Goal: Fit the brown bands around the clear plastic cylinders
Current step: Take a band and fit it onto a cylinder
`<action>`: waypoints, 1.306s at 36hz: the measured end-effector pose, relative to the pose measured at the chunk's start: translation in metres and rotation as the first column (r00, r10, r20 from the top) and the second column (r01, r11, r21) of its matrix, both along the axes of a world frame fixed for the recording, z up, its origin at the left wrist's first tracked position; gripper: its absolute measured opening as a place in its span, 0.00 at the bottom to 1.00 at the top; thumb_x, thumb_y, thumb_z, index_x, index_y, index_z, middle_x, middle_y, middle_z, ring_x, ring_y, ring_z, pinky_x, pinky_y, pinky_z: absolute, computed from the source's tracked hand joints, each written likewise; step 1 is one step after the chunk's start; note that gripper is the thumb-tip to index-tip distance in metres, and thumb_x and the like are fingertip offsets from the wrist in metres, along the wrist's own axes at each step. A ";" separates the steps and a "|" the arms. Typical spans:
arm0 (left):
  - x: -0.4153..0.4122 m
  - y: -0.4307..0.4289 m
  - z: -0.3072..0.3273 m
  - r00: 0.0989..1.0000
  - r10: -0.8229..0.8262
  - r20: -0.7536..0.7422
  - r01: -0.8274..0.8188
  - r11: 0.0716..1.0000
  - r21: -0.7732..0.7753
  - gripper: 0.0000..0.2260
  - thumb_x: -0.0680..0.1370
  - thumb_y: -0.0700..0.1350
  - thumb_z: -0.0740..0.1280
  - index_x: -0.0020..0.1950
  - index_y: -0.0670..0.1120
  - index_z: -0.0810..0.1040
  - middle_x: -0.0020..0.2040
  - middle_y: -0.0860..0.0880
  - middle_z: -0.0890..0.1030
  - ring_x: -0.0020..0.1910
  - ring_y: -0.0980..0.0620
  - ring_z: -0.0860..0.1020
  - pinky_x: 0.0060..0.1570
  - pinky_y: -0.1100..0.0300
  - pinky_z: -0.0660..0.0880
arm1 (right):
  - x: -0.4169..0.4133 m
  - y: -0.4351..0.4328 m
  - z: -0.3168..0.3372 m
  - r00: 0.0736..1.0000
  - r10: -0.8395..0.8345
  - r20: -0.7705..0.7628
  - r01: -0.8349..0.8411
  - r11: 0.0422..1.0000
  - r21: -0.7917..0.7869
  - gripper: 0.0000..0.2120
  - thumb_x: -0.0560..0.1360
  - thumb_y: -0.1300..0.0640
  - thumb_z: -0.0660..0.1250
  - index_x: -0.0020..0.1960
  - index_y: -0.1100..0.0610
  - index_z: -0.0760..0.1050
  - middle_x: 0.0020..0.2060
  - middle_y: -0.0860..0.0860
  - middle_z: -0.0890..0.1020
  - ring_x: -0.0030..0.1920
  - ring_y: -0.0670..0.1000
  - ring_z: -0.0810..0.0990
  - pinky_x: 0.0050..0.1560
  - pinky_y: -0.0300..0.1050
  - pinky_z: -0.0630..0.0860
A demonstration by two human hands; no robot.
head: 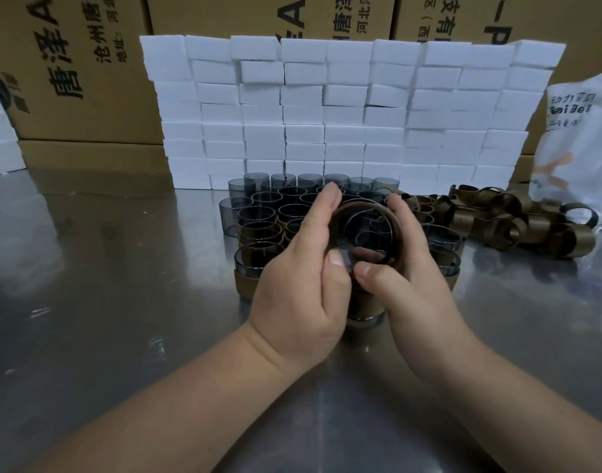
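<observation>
Both hands hold one clear cylinder with a brown band round it, tilted so its open mouth faces me. My left hand curls round its left side, thumb on the near rim. My right hand grips the right side, thumb pressed next to the left thumb. Behind the hands stand several smoky clear cylinders in rows; the nearer ones, such as the banded cylinder, wear brown bands. A pile of loose brown bands lies to the right.
The work sits on a shiny metal table. A wall of stacked white foam blocks stands right behind the cylinders, with cardboard cartons beyond. A white printed plastic bag leans at the far right.
</observation>
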State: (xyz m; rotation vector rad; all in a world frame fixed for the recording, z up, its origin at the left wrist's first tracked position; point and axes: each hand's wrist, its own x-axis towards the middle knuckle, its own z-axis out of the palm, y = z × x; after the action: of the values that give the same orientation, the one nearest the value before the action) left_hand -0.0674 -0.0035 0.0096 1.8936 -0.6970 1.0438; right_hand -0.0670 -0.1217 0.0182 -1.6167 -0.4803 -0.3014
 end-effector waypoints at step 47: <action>0.013 0.007 0.009 0.998 0.066 -0.013 -0.067 0.993 -0.099 0.15 0.78 0.39 0.56 0.61 0.40 0.76 0.48 0.62 0.74 0.50 0.65 0.73 0.53 0.77 0.68 | 0.015 -0.010 -0.003 0.999 0.030 -0.043 -0.020 0.975 0.221 0.26 0.56 0.61 0.64 0.50 0.38 0.74 0.40 0.37 0.83 0.48 0.50 0.83 0.46 0.43 0.79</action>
State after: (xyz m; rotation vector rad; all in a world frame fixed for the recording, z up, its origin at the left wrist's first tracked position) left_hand -0.0544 0.0036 0.0187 1.8457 -0.5694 1.0910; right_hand -0.0522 -0.1319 0.0149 -1.3977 -0.4161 -0.2873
